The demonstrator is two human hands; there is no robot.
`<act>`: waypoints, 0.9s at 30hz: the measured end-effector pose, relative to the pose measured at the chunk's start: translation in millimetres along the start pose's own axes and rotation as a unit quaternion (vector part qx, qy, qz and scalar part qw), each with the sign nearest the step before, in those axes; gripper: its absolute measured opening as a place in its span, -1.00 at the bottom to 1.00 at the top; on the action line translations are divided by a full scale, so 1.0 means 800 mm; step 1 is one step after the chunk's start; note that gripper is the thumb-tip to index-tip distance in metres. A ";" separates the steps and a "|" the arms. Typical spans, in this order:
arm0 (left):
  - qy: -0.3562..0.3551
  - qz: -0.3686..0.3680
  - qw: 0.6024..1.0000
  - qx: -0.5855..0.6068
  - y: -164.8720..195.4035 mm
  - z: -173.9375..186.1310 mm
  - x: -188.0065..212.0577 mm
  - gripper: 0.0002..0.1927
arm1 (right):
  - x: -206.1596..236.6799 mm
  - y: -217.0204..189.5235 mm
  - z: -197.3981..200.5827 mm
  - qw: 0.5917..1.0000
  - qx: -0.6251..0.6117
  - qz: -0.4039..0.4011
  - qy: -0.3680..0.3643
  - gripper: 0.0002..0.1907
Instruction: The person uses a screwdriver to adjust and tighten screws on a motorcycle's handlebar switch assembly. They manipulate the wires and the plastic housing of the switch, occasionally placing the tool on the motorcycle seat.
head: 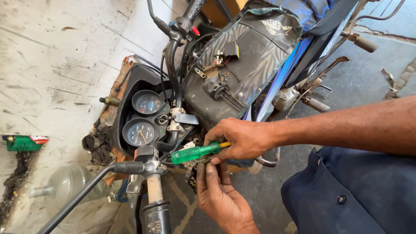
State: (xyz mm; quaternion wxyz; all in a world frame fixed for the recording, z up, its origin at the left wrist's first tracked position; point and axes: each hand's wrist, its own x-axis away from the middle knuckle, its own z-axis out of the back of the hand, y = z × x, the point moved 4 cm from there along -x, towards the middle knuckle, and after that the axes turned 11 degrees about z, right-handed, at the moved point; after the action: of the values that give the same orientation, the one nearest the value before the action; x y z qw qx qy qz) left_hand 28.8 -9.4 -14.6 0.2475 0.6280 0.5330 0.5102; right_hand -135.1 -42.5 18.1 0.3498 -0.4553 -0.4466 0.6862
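Right hand (242,139) closed around a screwdriver (197,152) with a green see-through handle; handle end points left toward the gauges, shaft hidden under the fingers. Left hand (221,195) comes up from below, palm up, fingers loosely curled, fingertips pressed to a small part with wires (193,161) just under the screwdriver; whether it grips the part, cannot tell. Both hands work at the motorcycle (242,60) beside the steering head, just right of the 2 round gauges (143,119). Key (184,118) sits in the ignition between gauges and tank.

Tank wears a dark patterned cover (255,47); on top of it lie a small black connector (229,50) and a few loose metal bits, too small to identify. Handlebar (149,190) with lever runs across the lower left.

Containers: clear plastic bottle (65,184) lying on the floor at lower left, contents cannot tell. Green can (24,143) on its side by the left edge.
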 end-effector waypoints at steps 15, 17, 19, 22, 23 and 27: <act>0.048 -0.052 0.997 -0.017 -0.005 -0.009 0.003 -0.70 | 0.008 0.001 -0.004 0.998 0.053 -0.002 0.036 -0.69; 0.053 -0.055 0.997 -0.010 -0.007 -0.004 0.004 -0.71 | 0.010 0.003 -0.008 0.997 0.066 -0.005 0.037 -0.68; 0.050 -0.056 0.997 -0.006 -0.006 -0.001 0.003 -0.72 | 0.009 0.005 -0.011 0.996 0.078 -0.007 0.035 -0.67; 0.049 -0.046 0.998 -0.003 -0.002 -0.001 0.002 -0.75 | 0.007 0.002 -0.012 0.997 0.067 0.026 0.042 -0.67; 0.048 -0.042 0.998 -0.004 -0.001 -0.002 0.003 -0.74 | 0.008 0.003 -0.012 0.997 0.066 0.014 0.042 -0.67; 0.059 -0.030 0.998 -0.018 0.002 -0.008 0.011 -0.73 | 0.008 0.005 -0.011 0.997 0.061 -0.034 0.031 -0.67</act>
State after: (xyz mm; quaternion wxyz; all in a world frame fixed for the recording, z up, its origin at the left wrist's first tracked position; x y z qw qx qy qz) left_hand 23.0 -3.4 -7.7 0.2425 0.5761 0.5556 0.5483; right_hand -129.6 -35.5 10.6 0.4139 -0.4387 -0.4079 0.6855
